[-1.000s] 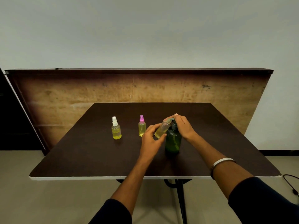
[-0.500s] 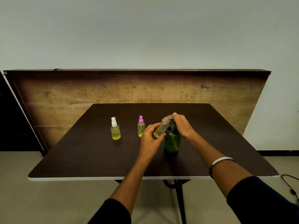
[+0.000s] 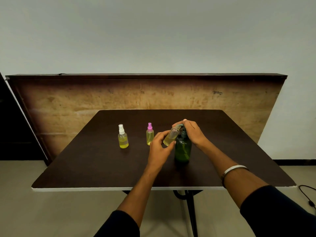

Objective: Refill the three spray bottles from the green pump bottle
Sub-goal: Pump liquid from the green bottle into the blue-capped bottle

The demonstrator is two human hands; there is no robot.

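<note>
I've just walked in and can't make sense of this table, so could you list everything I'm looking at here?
Spray bottles, capped: 2, yellow liquid; white-capped bottle left, pink-capped bottle beside it.
Open bottle: 1, clear, yellowish liquid, tilted under the pump spout.
Green pump bottle: 1, dark green, table centre.
Table: 1, dark brown.
Board: 1, worn wood, behind the table.
Cable: 1, black, floor right.
Bangle: 1, silver, right wrist.
Left hand: holds the open bottle.
Right hand: on the pump head.

Two spray bottles (image 3: 123,136) (image 3: 150,134) side by side mid-table (image 3: 85,168), pump bottle (image 3: 182,150) right of them, a tilted bottle (image 3: 171,136) against its top
</note>
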